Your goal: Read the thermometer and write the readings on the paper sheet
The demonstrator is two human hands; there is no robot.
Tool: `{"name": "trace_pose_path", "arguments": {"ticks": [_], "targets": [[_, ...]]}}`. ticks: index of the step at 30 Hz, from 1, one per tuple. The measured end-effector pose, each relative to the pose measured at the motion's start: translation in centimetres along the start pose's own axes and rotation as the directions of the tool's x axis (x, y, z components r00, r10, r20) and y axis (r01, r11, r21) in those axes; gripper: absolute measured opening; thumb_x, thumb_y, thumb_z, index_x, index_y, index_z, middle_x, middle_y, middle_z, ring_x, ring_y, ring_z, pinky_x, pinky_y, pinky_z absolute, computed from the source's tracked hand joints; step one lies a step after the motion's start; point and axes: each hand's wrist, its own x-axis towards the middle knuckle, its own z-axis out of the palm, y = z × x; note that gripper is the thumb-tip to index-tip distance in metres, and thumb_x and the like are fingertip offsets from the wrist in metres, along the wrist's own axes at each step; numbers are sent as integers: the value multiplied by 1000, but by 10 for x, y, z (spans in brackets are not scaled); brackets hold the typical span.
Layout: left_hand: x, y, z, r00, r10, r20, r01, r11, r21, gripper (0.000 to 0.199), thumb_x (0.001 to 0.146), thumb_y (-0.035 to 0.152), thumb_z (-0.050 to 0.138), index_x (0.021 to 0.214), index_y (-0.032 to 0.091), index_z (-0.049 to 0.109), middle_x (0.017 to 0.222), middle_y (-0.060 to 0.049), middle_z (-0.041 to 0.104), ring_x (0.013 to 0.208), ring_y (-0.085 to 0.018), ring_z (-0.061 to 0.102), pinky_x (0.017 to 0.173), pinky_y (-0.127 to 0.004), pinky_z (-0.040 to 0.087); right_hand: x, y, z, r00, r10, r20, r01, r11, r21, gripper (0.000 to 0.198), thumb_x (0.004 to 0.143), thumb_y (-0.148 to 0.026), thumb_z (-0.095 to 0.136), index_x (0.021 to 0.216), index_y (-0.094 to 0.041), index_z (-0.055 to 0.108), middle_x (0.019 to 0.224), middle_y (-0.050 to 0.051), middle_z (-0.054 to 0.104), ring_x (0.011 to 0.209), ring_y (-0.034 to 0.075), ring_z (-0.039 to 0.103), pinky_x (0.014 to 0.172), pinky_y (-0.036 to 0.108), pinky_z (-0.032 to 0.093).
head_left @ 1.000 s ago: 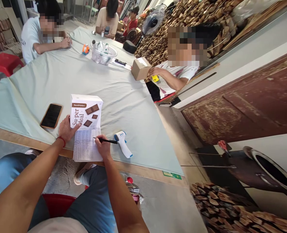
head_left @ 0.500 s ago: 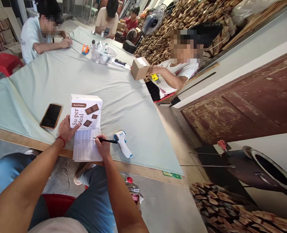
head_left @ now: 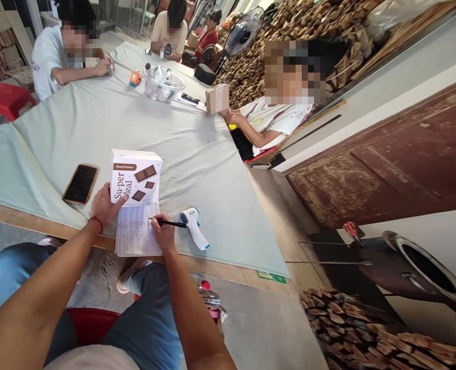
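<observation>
My left hand (head_left: 105, 204) grips the lower left corner of a white box (head_left: 145, 172) printed with brown chocolate bars and "Su-per Meal", its thumb across the front. The box stands on the upper part of an open notebook (head_left: 135, 239), whose page is covered in handwriting. My right hand (head_left: 163, 236) is closed round a black pen (head_left: 174, 223), with the tip at the page's right side. Just right of the pen lies a white and blue infrared thermometer (head_left: 195, 229). A dark phone (head_left: 80, 184) rests left of my left hand.
A cloth-covered table (head_left: 108, 118) spreads ahead, bearing a clear basket (head_left: 176, 88) of bottles and an orange tape roll (head_left: 135, 77). At the right edge a co-worker (head_left: 268, 121) handles a cardboard box (head_left: 217, 99). Two other people sit at the far side; another is behind.
The co-worker on the right has turned and shifted the cardboard box slightly left and up. My hands, the pen, the white box and the notebook stay practically where they were.
</observation>
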Motion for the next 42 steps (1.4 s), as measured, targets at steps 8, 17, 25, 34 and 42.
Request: {"name": "trace_pose_path", "arguments": {"ticks": [8,17,25,34,42], "targets": [[0,1,-1,1000,-14,2,14,1000,-4,58,81,62,59,120,19,52,116,-16,67,114,-38,61,98,-52,47,0,-2,0,1000,-1,5,1,1000,-10,16,73,-41,52,69,-25,53,61,-2,55,62,18,51,63,32,46],[0,-1,1,1000,13,-8,-14,1000,-15,57,81,63,58,118,19,52,114,-14,68,112,-37,62,96,-51,48,0,-3,-1,1000,6,0,-6,1000,-19,18,72,-42,51,68,-24,52,62,-2,55,63,17,50,65,32,46],[0,-2,1,1000,21,-10,-21,1000,-2,57,81,62,58,119,19,52,114,-14,68,110,-37,62,94,-50,49,-1,-1,-1,1000,15,-19,-15,1000,-22,20,73,-43,51,70,-24,53,63,-2,56,64,17,50,65,31,46],[0,-2,1,1000,26,-13,-26,1000,0,55,82,62,58,119,20,52,113,-13,68,110,-37,62,94,-50,48,-1,1,0,1000,-2,-18,2,1000,-29,19,73,-43,51,69,-24,52,61,-3,54,62,16,49,64,31,44],[0,-5,2,1000,8,-8,-8,1000,14,60,82,63,58,122,19,51,115,-15,67,113,-38,61,96,-52,48,-1,8,-4,998,-34,-49,32,999,-44,18,79,-40,49,74,-24,53,67,-1,56,66,18,52,68,32,47]]}}
